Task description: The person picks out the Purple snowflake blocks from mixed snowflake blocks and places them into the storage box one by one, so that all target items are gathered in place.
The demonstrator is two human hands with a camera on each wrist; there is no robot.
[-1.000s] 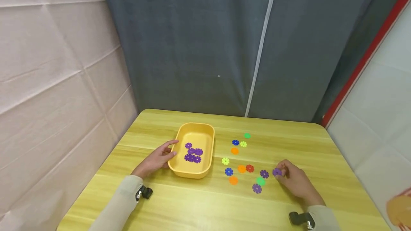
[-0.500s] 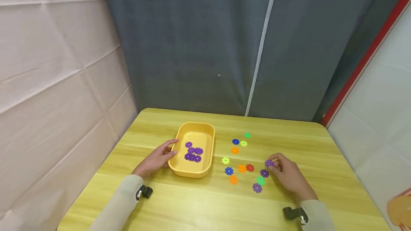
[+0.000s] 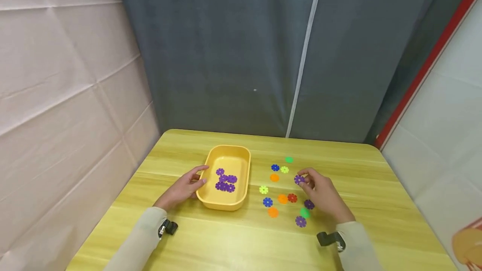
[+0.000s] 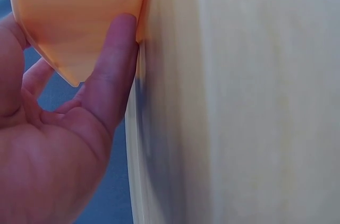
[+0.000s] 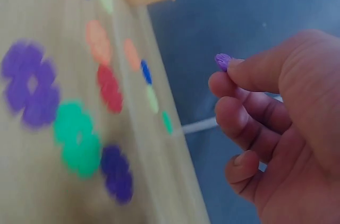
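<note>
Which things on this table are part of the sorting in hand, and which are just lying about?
In the job:
- right hand, its grip pinching a purple flower piece
- left hand touching the yellow tray
- purple pieces in the tray
- two purple pieces on the table

Lying about:
- blue, orange, red, green and lime pieces

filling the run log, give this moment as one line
right hand pinches purple plastic flower disc | left hand touches yellow plastic tray
</note>
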